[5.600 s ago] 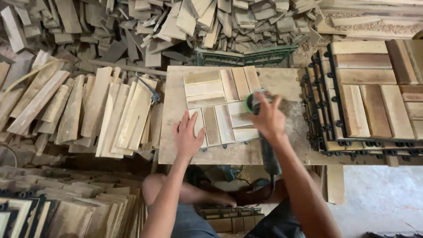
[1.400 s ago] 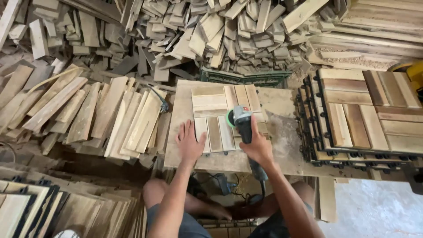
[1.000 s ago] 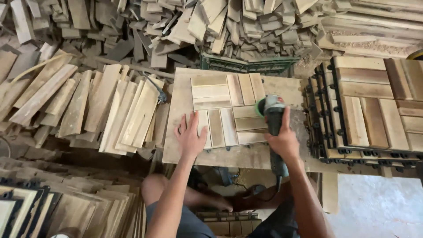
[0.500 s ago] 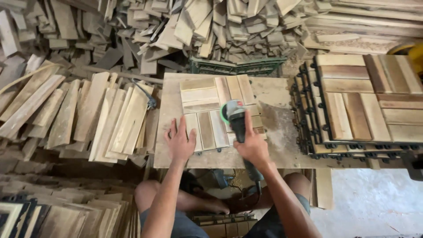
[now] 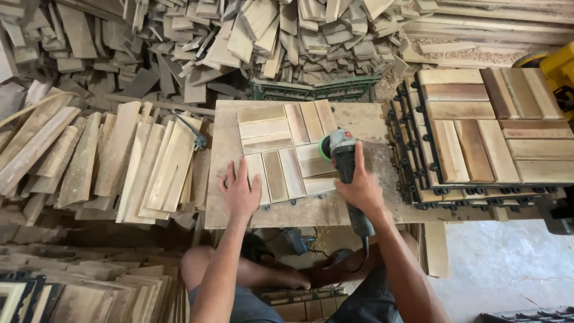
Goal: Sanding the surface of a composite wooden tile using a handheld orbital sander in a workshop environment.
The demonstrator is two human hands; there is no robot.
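Grinder [image 5: 344, 157] gripped in right hand [image 5: 362, 190]; left hand [image 5: 240, 192] flat, fingers spread on slat tile [image 5: 286, 149] — best keep disc flat, passes even

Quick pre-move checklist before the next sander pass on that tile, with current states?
1. Left hand flat on the wooden tile, pinning it: ok.
2. Right hand wrapped around the sander body: ok.
3. Sander head on the tile's right edge, left hand apart from it: ok.
4. Tile fully supported on the work board: ok.
5. Cord below the sander clear of the legs: cannot tell.
6. Stack of finished tiles at the right, apart from the sander: ok.
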